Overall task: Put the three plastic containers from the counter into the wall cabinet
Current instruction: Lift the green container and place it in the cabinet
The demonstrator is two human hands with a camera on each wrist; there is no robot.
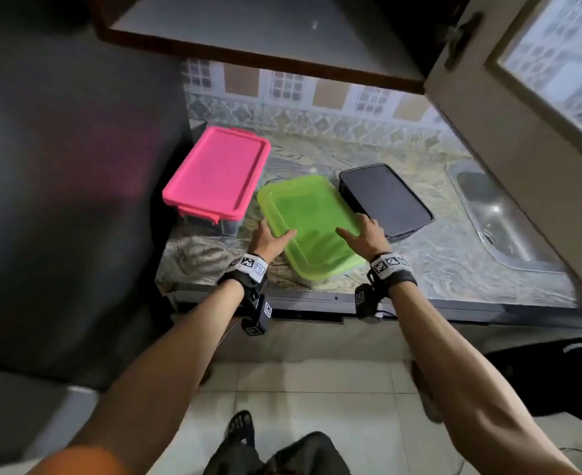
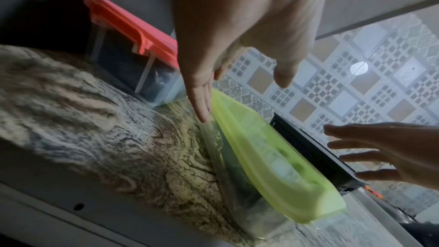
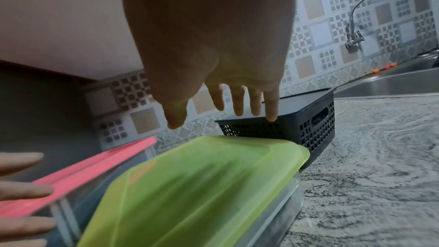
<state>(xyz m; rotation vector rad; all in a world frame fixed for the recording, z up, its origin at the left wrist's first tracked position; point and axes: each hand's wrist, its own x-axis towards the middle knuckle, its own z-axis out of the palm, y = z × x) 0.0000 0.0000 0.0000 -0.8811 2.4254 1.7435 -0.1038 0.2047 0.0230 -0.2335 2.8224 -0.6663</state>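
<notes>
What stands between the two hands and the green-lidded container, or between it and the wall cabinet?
Nothing visible. The left hand and right hand flank the green-lidded container, fingers straight. The wall cabinet hangs directly above, its door swung open.

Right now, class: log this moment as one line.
hands: both open | reaching: green-lidded clear plastic container | grip: none | cabinet door: open

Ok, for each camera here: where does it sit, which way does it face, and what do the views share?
Head: looks down at the counter, both forearms and hands showing.
Left wrist: looks along the left hand at the green-lidded container; right fingertips show too.
Right wrist: looks along the right hand toward the black basket and tap.
Shared: all three show the green-lidded container, pink-lidded container and black basket.
</notes>
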